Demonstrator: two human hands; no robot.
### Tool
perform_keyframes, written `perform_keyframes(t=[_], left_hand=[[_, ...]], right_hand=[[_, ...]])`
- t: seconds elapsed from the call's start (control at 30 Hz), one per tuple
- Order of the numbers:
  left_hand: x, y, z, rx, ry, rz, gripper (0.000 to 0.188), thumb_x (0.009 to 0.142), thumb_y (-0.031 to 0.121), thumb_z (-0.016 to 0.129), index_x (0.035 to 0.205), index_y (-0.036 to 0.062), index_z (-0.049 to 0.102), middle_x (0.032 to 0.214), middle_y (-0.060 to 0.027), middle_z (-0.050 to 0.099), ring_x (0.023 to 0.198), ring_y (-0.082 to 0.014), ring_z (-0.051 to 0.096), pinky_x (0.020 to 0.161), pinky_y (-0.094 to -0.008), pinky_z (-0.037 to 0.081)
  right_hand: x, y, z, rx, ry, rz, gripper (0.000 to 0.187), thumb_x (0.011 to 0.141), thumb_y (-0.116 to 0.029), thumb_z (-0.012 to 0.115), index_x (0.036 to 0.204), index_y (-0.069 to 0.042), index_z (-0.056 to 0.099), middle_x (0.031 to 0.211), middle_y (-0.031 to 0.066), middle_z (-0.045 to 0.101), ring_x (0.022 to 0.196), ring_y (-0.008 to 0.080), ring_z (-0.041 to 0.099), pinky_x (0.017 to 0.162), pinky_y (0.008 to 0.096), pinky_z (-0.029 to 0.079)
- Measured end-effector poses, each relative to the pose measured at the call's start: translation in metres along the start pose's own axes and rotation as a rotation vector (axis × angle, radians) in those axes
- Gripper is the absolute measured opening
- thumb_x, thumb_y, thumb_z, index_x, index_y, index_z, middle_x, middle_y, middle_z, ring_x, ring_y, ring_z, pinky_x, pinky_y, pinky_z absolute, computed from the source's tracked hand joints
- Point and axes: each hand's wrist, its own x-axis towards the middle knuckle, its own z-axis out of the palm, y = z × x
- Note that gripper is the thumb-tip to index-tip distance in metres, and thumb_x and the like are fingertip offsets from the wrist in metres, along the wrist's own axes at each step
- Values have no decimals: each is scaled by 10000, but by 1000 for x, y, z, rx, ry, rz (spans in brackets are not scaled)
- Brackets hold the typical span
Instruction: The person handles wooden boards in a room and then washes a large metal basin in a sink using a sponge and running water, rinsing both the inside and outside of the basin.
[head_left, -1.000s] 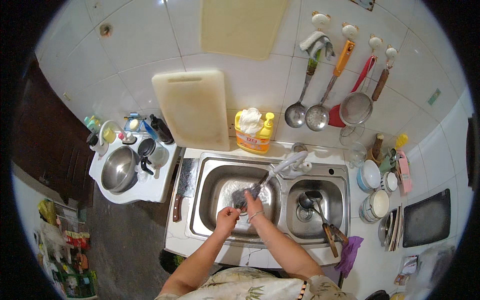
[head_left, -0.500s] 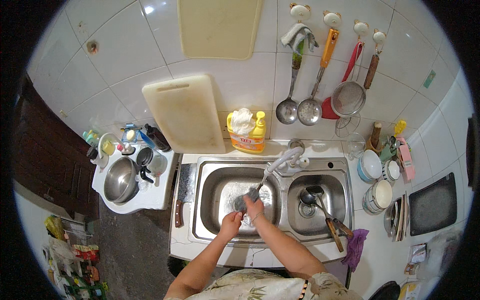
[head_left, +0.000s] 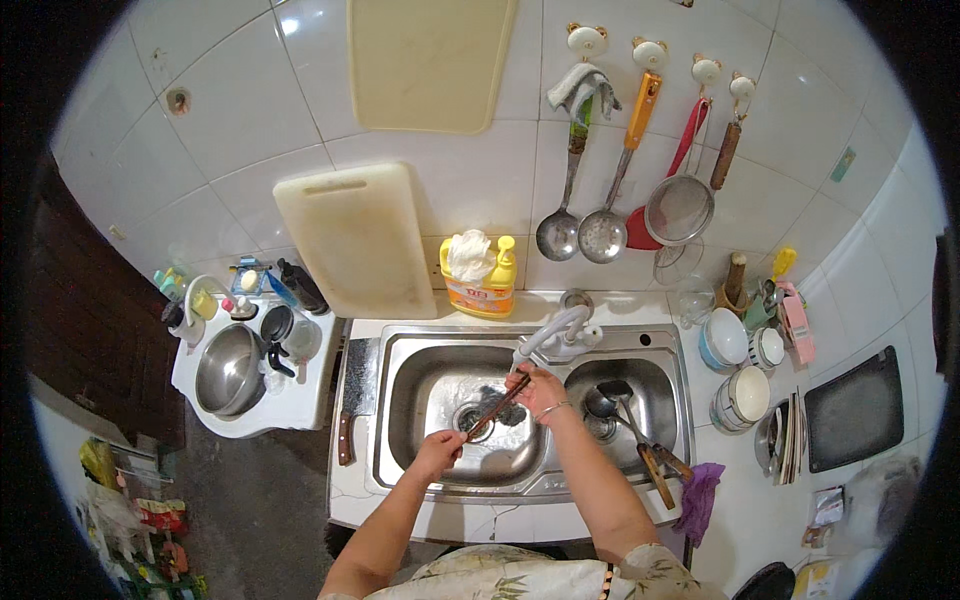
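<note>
Dark brown chopsticks [head_left: 488, 420] slant across the left sink basin [head_left: 408, 400], held together in a thin bundle whose exact number I cannot make out. Closed on their lower end is my left hand [head_left: 440, 452], over the near part of the basin. My right hand [head_left: 540, 392] grips the upper end, just under the white faucet [head_left: 566, 328]. Below the chopsticks, a dark grey scouring pad [head_left: 512, 414] lies on the basin floor beside the drain [head_left: 468, 418].
Two utensils with wooden handles [head_left: 655, 475] lean in the right basin [head_left: 640, 385]. A cleaver [head_left: 347, 430] rests left of the sink; a purple cloth [head_left: 700, 495] hangs at its right front. Bowls [head_left: 742, 395] stand on the right. Behind are a yellow jug [head_left: 480, 297] and a cutting board [head_left: 355, 240].
The scouring pad, earlier in my right hand, now lies in the basin. My right hand has moved up and right to the chopsticks' far end; my left has shifted slightly left.
</note>
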Motion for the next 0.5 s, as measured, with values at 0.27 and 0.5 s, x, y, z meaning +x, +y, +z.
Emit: perform_keyframes(t=[0.27,0.5], left_hand=[[57,25,-13,-552,188,36,139,810,126,596,729,58,506,603,-1,487,435,-71,424,377,-173,376],[91,22,-28,-998,390,78,79,871,137,474,809,89,465,646,-41,507,482,-118,462,395,-205,420]], right_hand=[[-3,-21,11,331,-110,-103,290,915,-251,397,849,15,495,802,124,541,816,272,545,852,418,442],[25,-1,29,-687,78,-449,235,882,-198,408,815,-9,531,777,134,604,738,253,598,657,362,487]])
